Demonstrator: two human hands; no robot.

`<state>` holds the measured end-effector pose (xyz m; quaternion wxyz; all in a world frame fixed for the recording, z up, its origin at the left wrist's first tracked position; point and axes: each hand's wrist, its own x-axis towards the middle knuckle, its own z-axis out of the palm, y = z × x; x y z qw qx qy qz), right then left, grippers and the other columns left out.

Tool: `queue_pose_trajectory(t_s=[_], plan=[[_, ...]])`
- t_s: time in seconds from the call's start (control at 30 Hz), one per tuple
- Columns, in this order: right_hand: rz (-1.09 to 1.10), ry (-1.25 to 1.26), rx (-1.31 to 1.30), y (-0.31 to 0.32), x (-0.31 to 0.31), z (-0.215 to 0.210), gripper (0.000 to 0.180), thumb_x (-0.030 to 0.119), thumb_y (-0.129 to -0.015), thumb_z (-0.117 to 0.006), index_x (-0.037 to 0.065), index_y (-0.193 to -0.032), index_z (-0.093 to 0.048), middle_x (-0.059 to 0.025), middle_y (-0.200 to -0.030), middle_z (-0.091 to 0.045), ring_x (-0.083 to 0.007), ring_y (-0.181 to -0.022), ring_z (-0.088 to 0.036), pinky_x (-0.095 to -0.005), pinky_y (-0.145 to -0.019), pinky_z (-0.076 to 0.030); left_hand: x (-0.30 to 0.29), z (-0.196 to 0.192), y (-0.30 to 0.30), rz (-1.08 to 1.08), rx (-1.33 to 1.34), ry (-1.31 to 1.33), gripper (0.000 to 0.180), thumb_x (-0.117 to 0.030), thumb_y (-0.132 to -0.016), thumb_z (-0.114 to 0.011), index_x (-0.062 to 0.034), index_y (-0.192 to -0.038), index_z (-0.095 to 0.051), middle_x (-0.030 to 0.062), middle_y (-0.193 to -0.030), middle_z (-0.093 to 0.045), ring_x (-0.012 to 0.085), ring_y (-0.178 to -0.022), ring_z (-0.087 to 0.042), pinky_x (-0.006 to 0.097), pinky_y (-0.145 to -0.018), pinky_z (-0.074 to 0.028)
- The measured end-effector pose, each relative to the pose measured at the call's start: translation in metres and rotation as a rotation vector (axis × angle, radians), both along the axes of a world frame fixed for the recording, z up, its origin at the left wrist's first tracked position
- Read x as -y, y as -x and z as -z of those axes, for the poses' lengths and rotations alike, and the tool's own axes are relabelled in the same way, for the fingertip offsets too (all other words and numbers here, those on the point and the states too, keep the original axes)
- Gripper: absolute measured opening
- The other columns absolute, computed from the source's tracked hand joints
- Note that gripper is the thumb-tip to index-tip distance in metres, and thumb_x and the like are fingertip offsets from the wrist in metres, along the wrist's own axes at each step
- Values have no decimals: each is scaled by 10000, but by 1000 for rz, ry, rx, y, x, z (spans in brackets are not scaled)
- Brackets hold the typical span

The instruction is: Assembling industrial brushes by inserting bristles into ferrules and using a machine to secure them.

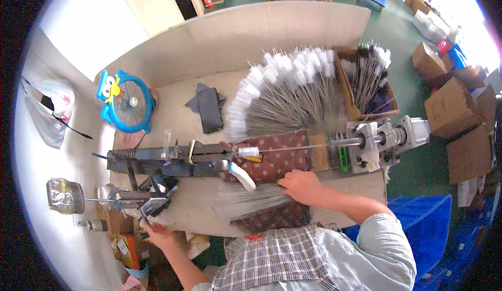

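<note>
Right hand [302,185] covers wire bundle [246,201]; left hand [157,233] half hidden under lever [151,205].

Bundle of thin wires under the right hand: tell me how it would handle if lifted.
The wire bundle looks loose and fanned, so it would probably splay and shed strands. Each wire seems thin, likely springy and light. The right hand presses one end only.

Bundle of thin wire stems [246,199] laid flat on bench front edge, fanned leftward, right end covered by right hand [302,185]. Metal lever handle [149,207] at bench left corner, tilted, gripped by left hand [157,233]. Single white-tufted brush [250,151] clamped horizontally in machine.
</note>
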<state>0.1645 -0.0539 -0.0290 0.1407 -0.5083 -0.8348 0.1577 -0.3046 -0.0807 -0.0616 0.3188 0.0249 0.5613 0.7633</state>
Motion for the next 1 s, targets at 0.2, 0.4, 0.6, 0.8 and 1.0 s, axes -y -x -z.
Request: queue_pose_trajectory(t_s=[0.2,0.4,0.6,0.8,1.0], plan=[[-19,22,136,-13,-3,-31,65,171,-743,-565,121,-763,-602,-39,-802,-567,-242,-837,-577,-372,-620,-517,8,12,62,-110,-55,131,413,-474,-801,-624,-70,-814,-538,26,-690,-536,129,-624,-519,266,-549,-410],[104,177,202,-35,2,-40,131,206,-799,-561,123,-866,-637,-54,-821,-599,-256,-816,-600,-395,-668,-493,0,18,-61,144,-141,-40,408,-319,-878,-561,-8,-1122,-463,120,-990,-562,247,-955,-570,338,-859,-491],[62,173,137,-43,2,-30,184,149,-779,-561,128,-950,-624,-73,-829,-592,-280,-791,-608,-401,-633,-496,-32,-39,-217,830,265,-121,356,-153,-884,-541,19,-1178,-439,153,-1108,-540,242,-1016,-557,358,-900,-438],[34,325,207,-34,4,-44,193,65,-738,-544,50,-930,-556,-129,-914,-552,-308,-844,-605,-410,-655,-515,-59,-108,-299,1079,236,86,272,-327,-880,-530,-56,-874,-506,56,-766,-559,184,-689,-550,316,-684,-445],[-58,44,206,-63,-3,-94,177,62,-698,-565,46,-874,-552,-124,-827,-537,-299,-790,-582,-376,-646,-498,-41,-137,-227,1039,827,-178,551,-514,-921,-341,-23,-943,-589,44,-643,-529,126,-479,-445,279,-536,-414]])
